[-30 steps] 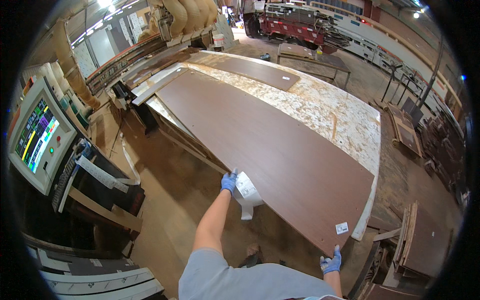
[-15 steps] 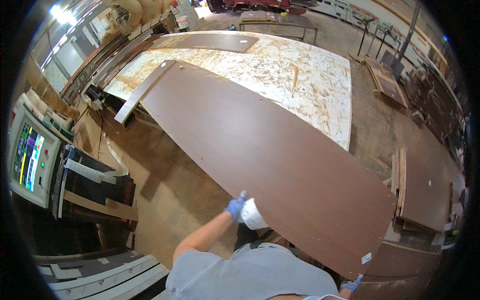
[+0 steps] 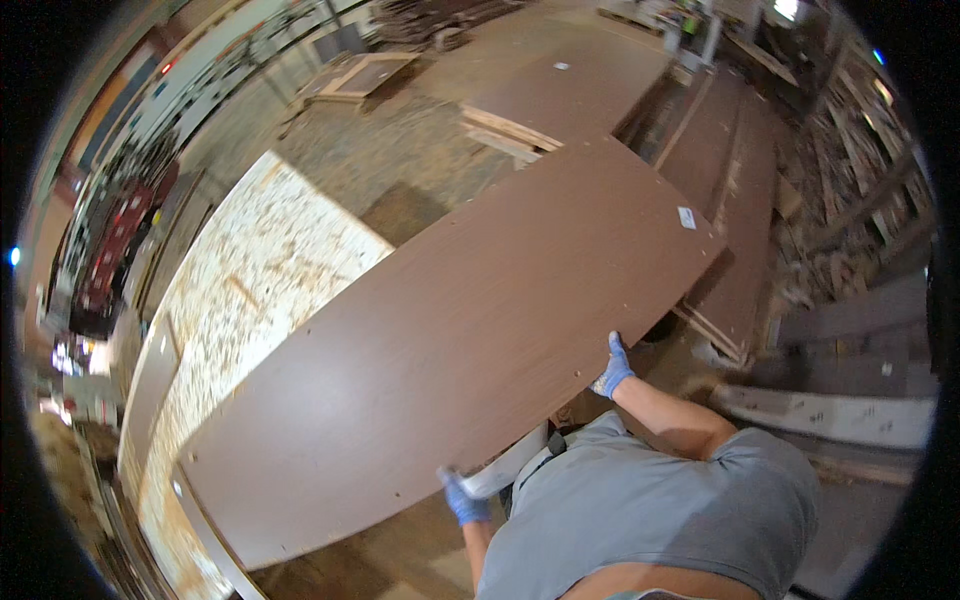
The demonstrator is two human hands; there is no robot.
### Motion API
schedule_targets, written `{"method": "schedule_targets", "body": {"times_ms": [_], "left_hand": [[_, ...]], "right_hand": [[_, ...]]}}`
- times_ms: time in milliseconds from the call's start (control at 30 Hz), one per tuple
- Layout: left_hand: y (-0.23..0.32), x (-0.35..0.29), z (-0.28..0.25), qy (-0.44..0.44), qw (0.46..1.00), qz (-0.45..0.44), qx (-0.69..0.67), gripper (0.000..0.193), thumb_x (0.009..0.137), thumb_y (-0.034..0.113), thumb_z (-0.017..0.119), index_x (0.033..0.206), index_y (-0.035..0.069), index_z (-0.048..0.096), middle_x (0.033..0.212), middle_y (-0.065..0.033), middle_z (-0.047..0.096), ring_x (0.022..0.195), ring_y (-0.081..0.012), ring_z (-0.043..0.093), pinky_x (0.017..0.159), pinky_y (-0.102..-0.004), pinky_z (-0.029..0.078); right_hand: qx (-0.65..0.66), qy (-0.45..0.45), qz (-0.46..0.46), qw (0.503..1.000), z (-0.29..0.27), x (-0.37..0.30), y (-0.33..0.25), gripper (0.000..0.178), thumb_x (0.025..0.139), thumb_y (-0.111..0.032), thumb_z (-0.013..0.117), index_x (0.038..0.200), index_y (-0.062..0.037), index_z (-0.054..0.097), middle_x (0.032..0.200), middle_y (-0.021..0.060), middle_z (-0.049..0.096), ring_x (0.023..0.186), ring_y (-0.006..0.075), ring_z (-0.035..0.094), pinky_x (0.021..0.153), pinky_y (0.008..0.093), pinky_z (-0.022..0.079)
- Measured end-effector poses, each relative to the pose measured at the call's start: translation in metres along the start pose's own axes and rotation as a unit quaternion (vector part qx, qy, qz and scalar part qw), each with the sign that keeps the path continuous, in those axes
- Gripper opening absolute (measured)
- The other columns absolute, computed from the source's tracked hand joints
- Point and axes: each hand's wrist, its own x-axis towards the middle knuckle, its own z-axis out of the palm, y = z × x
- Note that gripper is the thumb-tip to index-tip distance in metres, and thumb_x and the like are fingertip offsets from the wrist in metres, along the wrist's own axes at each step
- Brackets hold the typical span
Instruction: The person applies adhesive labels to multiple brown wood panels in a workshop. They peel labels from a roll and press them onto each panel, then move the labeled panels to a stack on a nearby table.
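A long brown board [image 3: 440, 350], with a small white label near its far right corner, stretches across in front of me. My left hand [image 3: 466, 500], in a blue glove, grips its near edge, slightly blurred. Beside that hand, below the edge, is a white strip-like piece [image 3: 505, 468]; whether the hand also holds it I cannot tell. Further right along the same edge, my gloved right hand [image 3: 612, 372] is closed on the board with its thumb on top. The fingers of both hands are hidden underneath.
A dust-strewn white worktable [image 3: 270, 240] lies beyond the board's left part, with a narrow brown piece [image 3: 155, 385] on it. Stacked brown panels [image 3: 590, 85] stand ahead, more panels [image 3: 735, 170] lie to the right. White-edged boards [image 3: 830, 415] are near my right side.
My view has swung right. The right hand has shifted from the board's labelled corner to its near long edge. My left hand still grips that edge.
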Motion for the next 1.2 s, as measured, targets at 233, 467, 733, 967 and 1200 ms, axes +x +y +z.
{"method": "schedule_targets", "body": {"times_ms": [233, 467, 733, 967, 1200], "left_hand": [[0.186, 0.005, -0.201, 0.039, 0.995, 0.096, -0.001, 0.086, 0.08, 0.074, 0.03, 0.135, 0.008, 0.033, 0.129, -0.0156, 0.043, 0.113, -0.0349, 0.045, 0.096, -0.0515, 0.036], [0.208, 0.006, -0.22, 0.138, 0.987, 0.008, 0.078, 0.085, 0.082, 0.072, 0.028, 0.132, 0.004, 0.035, 0.13, -0.0162, 0.043, 0.116, -0.0341, 0.044, 0.097, -0.0489, 0.036], [0.157, 0.021, -0.158, 0.118, 0.989, -0.056, 0.063, 0.083, 0.082, 0.072, 0.03, 0.13, 0.005, 0.037, 0.125, -0.0157, 0.047, 0.11, -0.0346, 0.048, 0.093, -0.0492, 0.04], [0.074, 0.013, -0.054, 0.101, 0.992, -0.064, -0.037, 0.066, 0.085, 0.064, 0.04, 0.116, 0.006, 0.049, 0.1, -0.0116, 0.061, 0.087, -0.0306, 0.06, 0.078, -0.0468, 0.049], [-0.009, 0.022, 0.066, 0.028, 0.993, -0.042, -0.11, 0.047, 0.087, 0.057, 0.045, 0.09, 0.012, 0.059, 0.08, -0.0072, 0.064, 0.068, -0.0263, 0.062, 0.067, -0.0431, 0.051]], "right_hand": [[0.003, 0.089, -0.077, 0.993, 0.011, -0.022, 0.018, 0.076, 0.083, -0.067, 0.039, 0.138, -0.0137, 0.033, 0.141, 0.0072, 0.035, 0.127, 0.0288, 0.036, 0.105, 0.0503, 0.029], [0.037, 0.158, -0.173, 0.971, 0.036, -0.076, 0.021, 0.079, 0.081, -0.061, 0.052, 0.138, -0.011, 0.03, 0.139, 0.0092, 0.037, 0.123, 0.0307, 0.04, 0.098, 0.0521, 0.035], [-0.038, 0.253, -0.203, 0.945, -0.027, -0.031, -0.057, 0.093, 0.077, -0.069, 0.049, 0.142, -0.0089, 0.021, 0.146, 0.0111, 0.024, 0.127, 0.0325, 0.033, 0.096, 0.0548, 0.034], [-0.176, 0.188, -0.28, 0.925, -0.115, 0.004, -0.196, 0.078, 0.084, -0.064, 0.038, 0.145, -0.0229, 0.014, 0.152, 0.0042, 0.005, 0.139, 0.028, 0.007, 0.107, 0.053, 0.016], [-0.19, 0.285, -0.222, 0.913, -0.153, 0.046, -0.335, 0.09, 0.079, -0.073, 0.036, 0.145, -0.0168, 0.012, 0.151, 0.0076, 0.009, 0.137, 0.0271, 0.014, 0.11, 0.048, 0.011]]}}
